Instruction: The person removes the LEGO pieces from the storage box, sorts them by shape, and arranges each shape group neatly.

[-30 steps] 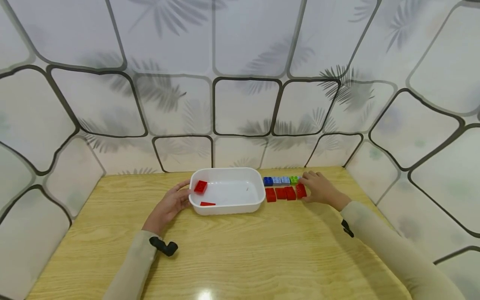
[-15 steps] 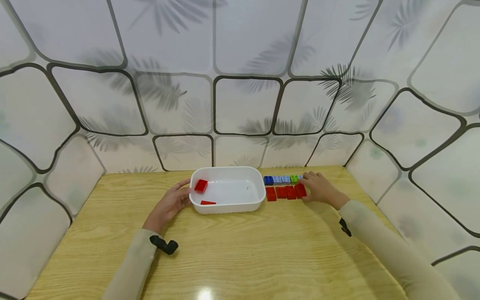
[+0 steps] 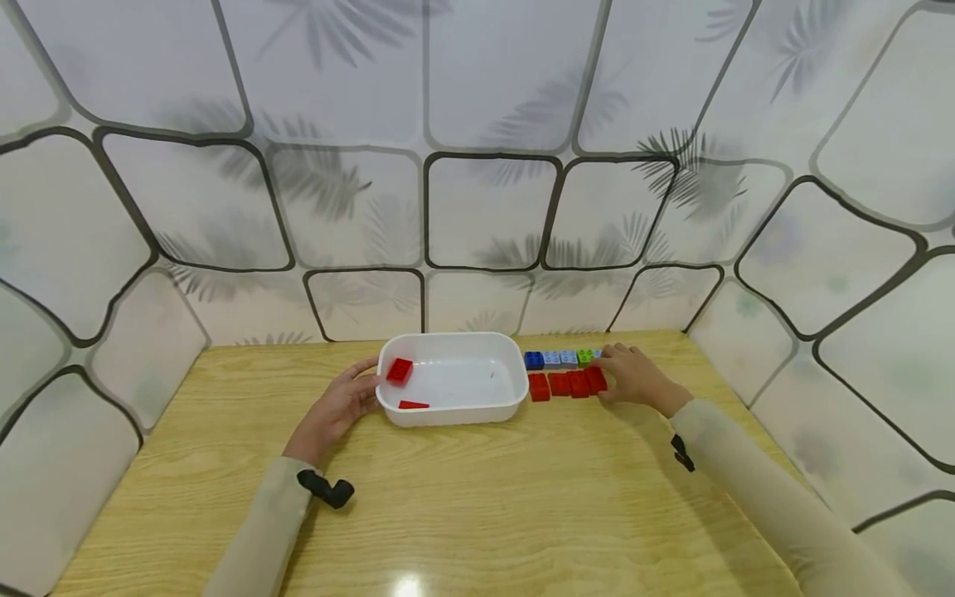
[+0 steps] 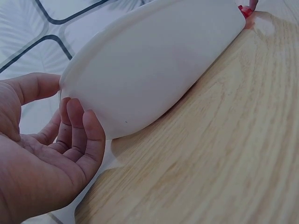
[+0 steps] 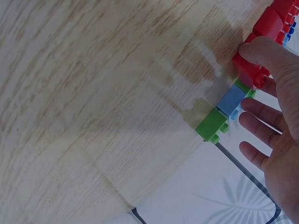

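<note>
In the head view, a white plastic box (image 3: 451,416) stands on the table. My left hand (image 3: 345,412) holds its left end; in the left wrist view the fingers (image 4: 93,127) are curled against the outer wall. To the right of the box, my right hand (image 3: 637,377) pinches a red toy brick (image 3: 595,381) at the right end of a row of red bricks (image 3: 559,384). In the right wrist view the thumb lies on this red brick (image 5: 250,70), while the other fingers are spread beside a blue brick (image 5: 231,100) and a green brick (image 5: 211,125).
Behind the red row runs a second row, with a dark blue brick (image 3: 533,360), light blue bricks (image 3: 559,359) and a lime green brick (image 3: 585,357). Inside the box are a red brick (image 3: 399,371) and a thin red piece (image 3: 414,405). A patterned wall (image 3: 477,303) borders the table.
My right hand has shifted slightly left, sliding the end red brick up against its neighbour in the row. The left hand and the box stay where they were.
</note>
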